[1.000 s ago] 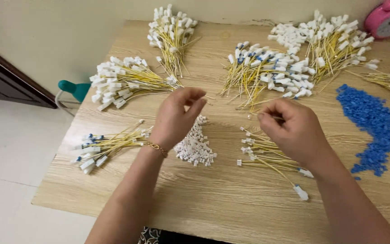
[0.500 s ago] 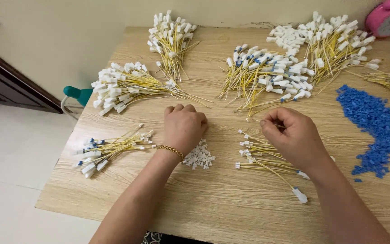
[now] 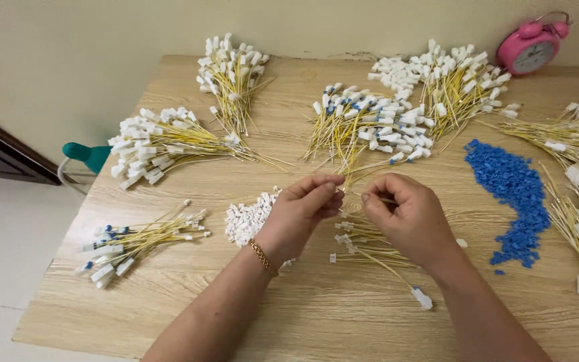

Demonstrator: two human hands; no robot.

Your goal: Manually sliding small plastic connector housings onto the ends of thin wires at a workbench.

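Both hands meet just above the middle of the wooden bench (image 3: pixel 169 315). The left hand (image 3: pixel 301 213) pinches its fingertips together, apparently on a small white connector that is too small to make out clearly, taken from near the pile of white connectors (image 3: pixel 249 218) beside it. The right hand (image 3: pixel 407 218) has its grip closed on a thin yellow wire (image 3: pixel 353 194), holding it near the end that points toward the left fingertips. The wire looks light and springy, likely to bend if held far from its tip, so a pinch close to the end suits it; the plastic connector seems hard, tiny and easy to drop. Loose yellow wires (image 3: pixel 363 245) lie under the hands, and blue connectors (image 3: pixel 514 194) sit to the right.
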